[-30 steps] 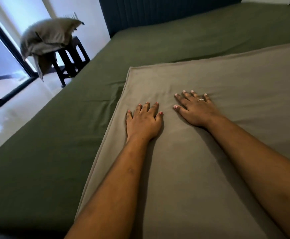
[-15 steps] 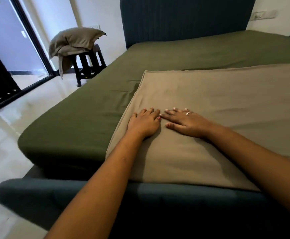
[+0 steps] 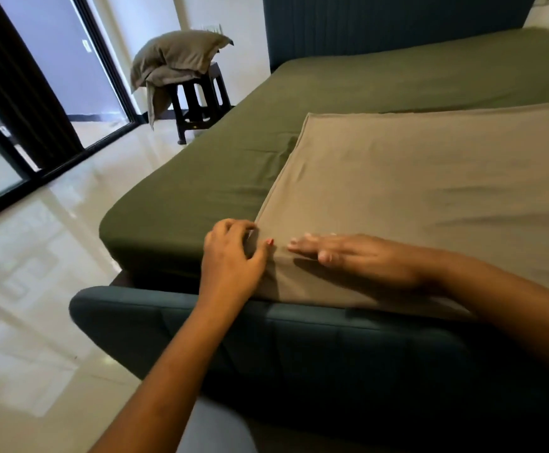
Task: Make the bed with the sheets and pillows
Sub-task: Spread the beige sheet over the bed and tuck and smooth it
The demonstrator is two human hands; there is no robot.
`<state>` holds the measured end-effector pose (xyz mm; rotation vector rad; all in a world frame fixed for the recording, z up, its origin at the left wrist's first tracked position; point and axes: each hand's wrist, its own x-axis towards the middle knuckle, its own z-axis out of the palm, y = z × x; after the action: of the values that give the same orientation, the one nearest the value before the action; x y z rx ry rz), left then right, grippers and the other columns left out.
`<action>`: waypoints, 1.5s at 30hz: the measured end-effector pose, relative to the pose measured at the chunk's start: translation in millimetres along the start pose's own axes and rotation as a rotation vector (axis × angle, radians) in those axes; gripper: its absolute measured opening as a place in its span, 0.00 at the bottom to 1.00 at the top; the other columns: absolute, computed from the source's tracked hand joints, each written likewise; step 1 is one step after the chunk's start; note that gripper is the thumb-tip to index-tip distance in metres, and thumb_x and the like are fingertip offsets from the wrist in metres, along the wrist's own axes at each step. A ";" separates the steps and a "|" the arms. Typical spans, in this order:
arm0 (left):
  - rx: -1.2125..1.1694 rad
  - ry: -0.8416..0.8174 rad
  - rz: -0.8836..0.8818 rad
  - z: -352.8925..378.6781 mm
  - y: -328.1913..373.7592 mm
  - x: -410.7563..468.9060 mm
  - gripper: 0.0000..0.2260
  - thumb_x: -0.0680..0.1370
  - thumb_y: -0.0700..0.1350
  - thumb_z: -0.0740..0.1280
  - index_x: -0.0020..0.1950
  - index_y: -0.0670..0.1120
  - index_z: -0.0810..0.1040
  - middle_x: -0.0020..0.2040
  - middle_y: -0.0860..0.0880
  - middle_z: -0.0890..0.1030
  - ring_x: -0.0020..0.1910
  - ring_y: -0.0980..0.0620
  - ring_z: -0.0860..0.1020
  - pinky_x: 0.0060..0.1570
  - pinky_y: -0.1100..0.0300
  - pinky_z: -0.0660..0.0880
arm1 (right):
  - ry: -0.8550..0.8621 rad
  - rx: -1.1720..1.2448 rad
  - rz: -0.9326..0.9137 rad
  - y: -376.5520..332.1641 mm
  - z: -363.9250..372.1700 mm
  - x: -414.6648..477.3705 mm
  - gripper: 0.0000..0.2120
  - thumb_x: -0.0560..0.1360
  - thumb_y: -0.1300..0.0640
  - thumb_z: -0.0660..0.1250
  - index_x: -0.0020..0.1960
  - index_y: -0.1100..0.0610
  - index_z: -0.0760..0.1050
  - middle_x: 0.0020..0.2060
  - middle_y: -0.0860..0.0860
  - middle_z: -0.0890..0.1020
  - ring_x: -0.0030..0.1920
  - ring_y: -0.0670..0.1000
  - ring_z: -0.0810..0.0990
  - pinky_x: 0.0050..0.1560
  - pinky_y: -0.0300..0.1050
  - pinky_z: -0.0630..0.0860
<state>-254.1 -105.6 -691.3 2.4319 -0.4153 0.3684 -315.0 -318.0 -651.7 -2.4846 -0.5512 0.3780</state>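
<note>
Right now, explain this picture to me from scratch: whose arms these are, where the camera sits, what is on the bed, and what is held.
There is no machine: these are a person's two bare arms, seen from a camera worn on their head, looking forward and down. A green sheet covers the mattress; a taupe sheet lies on top of it, reaching the near end. The left hand curls its fingers round that sheet's edge. The right hand is open and flat, holding nothing. Pillows wait on a stool beside the bed.
</note>
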 end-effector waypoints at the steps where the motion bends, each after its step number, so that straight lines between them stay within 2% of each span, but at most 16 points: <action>1: 0.020 0.029 -0.073 -5.1 -2.0 -0.9 0.16 0.76 0.55 0.67 0.59 0.47 0.75 0.57 0.49 0.74 0.58 0.50 0.71 0.53 0.60 0.65 | 0.054 0.101 0.012 2.2 -11.1 12.8 0.22 0.80 0.43 0.47 0.73 0.42 0.60 0.69 0.35 0.61 0.70 0.35 0.57 0.69 0.30 0.53; 4: 0.123 -0.068 -0.189 -14.6 4.5 6.1 0.19 0.76 0.61 0.64 0.57 0.47 0.72 0.49 0.48 0.77 0.51 0.48 0.75 0.44 0.57 0.67 | 0.279 -0.086 0.121 31.5 -41.6 59.2 0.22 0.82 0.46 0.48 0.75 0.49 0.62 0.74 0.45 0.63 0.73 0.44 0.58 0.68 0.33 0.54; 7: 0.172 -0.207 -0.220 -17.5 16.4 11.5 0.22 0.76 0.63 0.62 0.60 0.47 0.69 0.51 0.49 0.75 0.54 0.46 0.75 0.48 0.53 0.70 | 0.211 -0.397 0.297 53.9 -29.4 86.6 0.28 0.81 0.41 0.47 0.78 0.50 0.53 0.77 0.49 0.55 0.77 0.51 0.53 0.76 0.48 0.49; 11: 0.023 -0.302 -0.291 -18.6 12.9 16.0 0.18 0.77 0.59 0.63 0.60 0.49 0.69 0.52 0.48 0.76 0.52 0.46 0.76 0.54 0.49 0.75 | 0.192 -0.468 0.215 45.0 -6.6 87.2 0.31 0.80 0.37 0.47 0.78 0.48 0.49 0.77 0.48 0.54 0.77 0.50 0.51 0.75 0.50 0.49; 14: -0.183 -0.290 -0.417 -19.9 3.5 26.4 0.14 0.77 0.55 0.66 0.57 0.50 0.71 0.51 0.46 0.77 0.44 0.48 0.78 0.43 0.52 0.80 | 0.171 -0.501 0.244 35.7 -5.7 85.9 0.33 0.78 0.35 0.46 0.79 0.47 0.46 0.78 0.48 0.52 0.77 0.50 0.50 0.75 0.50 0.47; 17: -0.362 -0.390 -0.510 -23.3 0.9 36.5 0.12 0.78 0.51 0.67 0.59 0.50 0.72 0.51 0.44 0.76 0.40 0.50 0.76 0.31 0.58 0.77 | 0.146 -0.504 0.166 12.7 10.2 91.4 0.31 0.79 0.36 0.45 0.79 0.47 0.45 0.78 0.48 0.50 0.77 0.49 0.48 0.75 0.49 0.46; 20: -0.423 -0.465 -0.502 -27.7 2.3 36.2 0.14 0.79 0.49 0.65 0.63 0.52 0.68 0.55 0.42 0.76 0.42 0.50 0.75 0.29 0.60 0.74 | 0.111 -0.406 0.052 -8.9 22.8 95.4 0.27 0.82 0.42 0.46 0.78 0.48 0.48 0.78 0.46 0.50 0.77 0.46 0.47 0.75 0.47 0.44; 23: -0.381 -0.468 -0.436 -33.7 3.6 26.6 0.17 0.79 0.52 0.64 0.66 0.52 0.64 0.52 0.45 0.76 0.37 0.53 0.74 0.27 0.64 0.70 | 0.022 0.089 0.035 -22.3 10.0 85.0 0.21 0.83 0.50 0.49 0.76 0.50 0.59 0.73 0.45 0.64 0.69 0.39 0.64 0.68 0.26 0.56; 25: -0.279 -0.451 -0.361 -36.5 7.5 22.7 0.23 0.77 0.56 0.66 0.67 0.52 0.63 0.53 0.48 0.74 0.42 0.52 0.75 0.32 0.62 0.73 | 0.052 0.354 0.034 -24.9 -6.7 78.9 0.20 0.83 0.52 0.51 0.74 0.51 0.62 0.66 0.42 0.69 0.62 0.36 0.68 0.60 0.24 0.63; 26: -0.204 -0.439 -0.337 -35.9 9.7 23.1 0.26 0.75 0.58 0.68 0.68 0.52 0.62 0.54 0.49 0.73 0.47 0.51 0.75 0.38 0.59 0.75 | 0.105 0.344 0.033 -20.6 -14.2 80.3 0.20 0.83 0.52 0.52 0.74 0.51 0.63 0.66 0.41 0.68 0.63 0.37 0.67 0.62 0.26 0.63; 30: 0.065 -0.482 -0.329 -25.0 19.1 20.1 0.28 0.73 0.62 0.68 0.64 0.50 0.63 0.59 0.46 0.74 0.54 0.46 0.75 0.54 0.47 0.76 | 0.243 -0.193 0.225 28.3 -28.0 98.9 0.25 0.82 0.47 0.53 0.77 0.54 0.58 0.76 0.51 0.60 0.75 0.47 0.57 0.72 0.38 0.51; 35: 0.237 -0.445 -0.279 -21.3 26.2 5.4 0.24 0.76 0.64 0.61 0.62 0.50 0.62 0.54 0.46 0.75 0.50 0.47 0.74 0.45 0.54 0.70 | 0.194 -0.408 0.348 56.7 -21.9 113.1 0.29 0.81 0.38 0.46 0.78 0.48 0.47 0.78 0.49 0.50 0.77 0.50 0.50 0.76 0.47 0.46; 37: 0.017 -0.394 -0.290 -19.7 29.8 5.1 0.17 0.77 0.56 0.66 0.57 0.49 0.63 0.49 0.49 0.72 0.47 0.48 0.74 0.43 0.54 0.71 | 0.157 -0.407 0.366 55.9 -24.2 116.3 0.30 0.81 0.38 0.46 0.78 0.47 0.46 0.78 0.49 0.49 0.77 0.51 0.48 0.76 0.48 0.45; 41: -0.888 -0.309 -0.522 -31.7 35.0 17.7 0.15 0.75 0.33 0.66 0.53 0.48 0.66 0.42 0.47 0.74 0.36 0.53 0.73 0.23 0.63 0.72 | 0.028 -0.350 0.408 51.1 -37.4 121.3 0.31 0.81 0.38 0.45 0.79 0.49 0.42 0.78 0.50 0.45 0.78 0.52 0.44 0.75 0.51 0.43; 43: -0.959 -0.316 -0.513 -37.9 31.2 20.8 0.15 0.74 0.29 0.65 0.48 0.48 0.67 0.36 0.47 0.72 0.31 0.54 0.71 0.18 0.67 0.67 | -0.019 -0.336 0.419 46.1 -42.0 123.3 0.32 0.81 0.38 0.45 0.79 0.51 0.41 0.78 0.52 0.44 0.77 0.54 0.43 0.76 0.53 0.43; 45: -0.751 -0.378 -0.447 -37.5 21.5 16.0 0.15 0.73 0.27 0.65 0.44 0.47 0.68 0.33 0.47 0.71 0.29 0.53 0.69 0.19 0.66 0.67 | 0.004 -0.375 0.418 42.2 -35.6 122.1 0.34 0.80 0.36 0.45 0.79 0.50 0.41 0.78 0.52 0.44 0.78 0.54 0.43 0.76 0.55 0.43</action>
<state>-253.6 -101.3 -645.4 1.7630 -0.1149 -0.3898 -182.0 -310.2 -665.3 -2.9655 -0.0952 0.4615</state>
